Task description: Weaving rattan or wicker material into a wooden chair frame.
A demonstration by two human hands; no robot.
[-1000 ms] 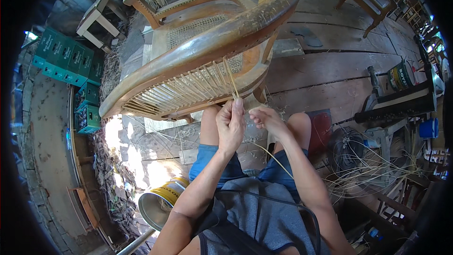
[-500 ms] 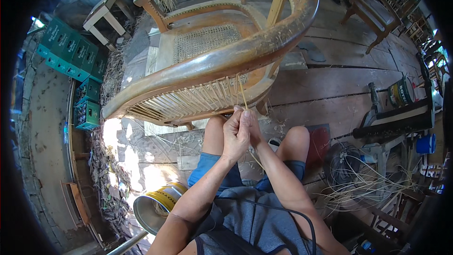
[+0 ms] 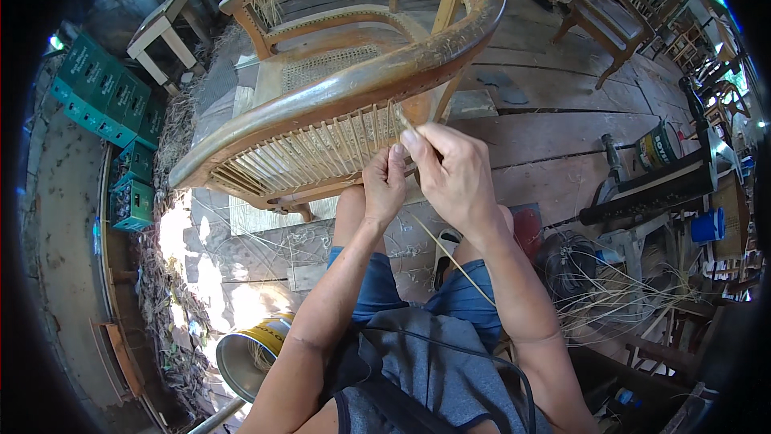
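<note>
A wooden chair frame stands in front of me, its curved, shiny top rail toward me. Below that rail run rows of pale cane strands, stretched to the lower rail. My right hand is raised beside the right end of these rows, thumb and fingers pinched on a thin cane strand just under the top rail. Lower and to the left, my left hand is closed by the lower rail, seemingly on the same strand; its fingertips partly hide the grip. A loose cane length trails down over my right thigh.
A yellow-banded bucket stands at lower left. Green crates are stacked at the far left, near a small wooden stool. Loose cane lies in a tangle at right, near a dark padded piece. Another chair frame stands beyond.
My hands, together below the lower rail before, are now apart: the right has risen toward the top rail, and the left has moved slightly left and up. The view has shifted a little.
</note>
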